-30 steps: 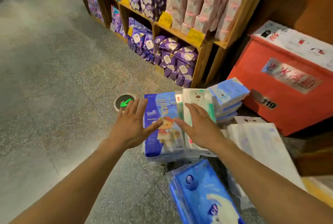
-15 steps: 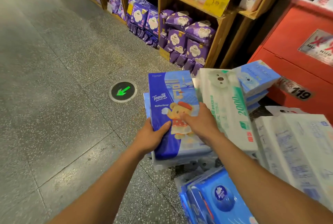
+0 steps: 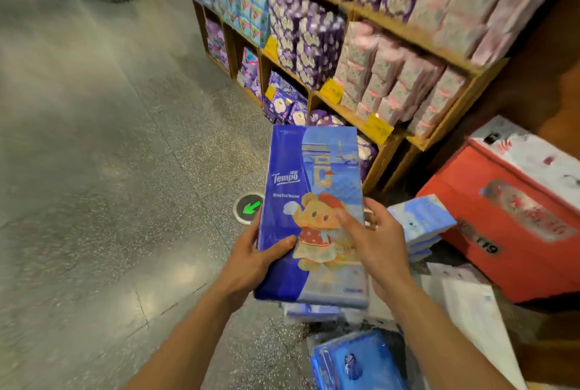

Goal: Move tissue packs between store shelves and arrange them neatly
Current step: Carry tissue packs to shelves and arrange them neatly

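At the bottom of the frame, dark-blue packs (image 3: 354, 364) lie on the floor, and just above them sits the low stack (image 3: 310, 314). The Tempo pack (image 3: 314, 217), flat on that stack 1 second ago, has been lifted clear and is held at frame centre. Its left edge is pinched by the left grip (image 3: 251, 261), thumb on top, and its right edge is clasped by the right grip (image 3: 373, 248). The pick seems done, and carrying is judged next. Open floor (image 3: 94, 201) is seen on the left. On the right, room is narrowed by light-blue packs (image 3: 420, 220) and a red box (image 3: 502, 232). The wooden shelves (image 3: 375, 170) beyond are packed full.

Bright indoor light (blurred, warped edges)
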Demonstrator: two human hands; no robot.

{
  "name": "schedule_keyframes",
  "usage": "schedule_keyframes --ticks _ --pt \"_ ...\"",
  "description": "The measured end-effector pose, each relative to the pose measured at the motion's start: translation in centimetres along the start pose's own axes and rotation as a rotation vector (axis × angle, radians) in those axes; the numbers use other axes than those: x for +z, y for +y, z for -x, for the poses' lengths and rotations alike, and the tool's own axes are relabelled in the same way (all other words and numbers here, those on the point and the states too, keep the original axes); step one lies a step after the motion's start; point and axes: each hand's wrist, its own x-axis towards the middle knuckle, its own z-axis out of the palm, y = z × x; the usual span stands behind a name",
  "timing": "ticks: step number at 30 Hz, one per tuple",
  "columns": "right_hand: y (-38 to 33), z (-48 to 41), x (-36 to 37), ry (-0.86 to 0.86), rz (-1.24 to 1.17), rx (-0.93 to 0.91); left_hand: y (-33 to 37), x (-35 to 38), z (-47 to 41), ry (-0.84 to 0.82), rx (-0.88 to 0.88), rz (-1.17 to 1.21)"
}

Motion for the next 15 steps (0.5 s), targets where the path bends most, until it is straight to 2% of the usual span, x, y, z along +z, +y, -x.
schedule_keyframes --ticks 3,8,12,15 --pt "-9.8 2.8 0.7 -0.070 -0.050 0.037 10.4 -2.9 4.8 0.029 0.056 -0.013" --pt "-21.9 5.5 4.2 -0.254 -0.079 0.208 23.9 -10.2 11.9 0.055 0.086 -0.075" --pt "-28.4 7.1 8.7 -0.453 -0.133 0.351 31.3 -16.6 16.4 0.033 0.066 -0.165" --pt "-30.9 8.9 13.7 -0.519 -0.162 0.340 35.6 -21.3 19.2 0.011 0.055 -0.207"
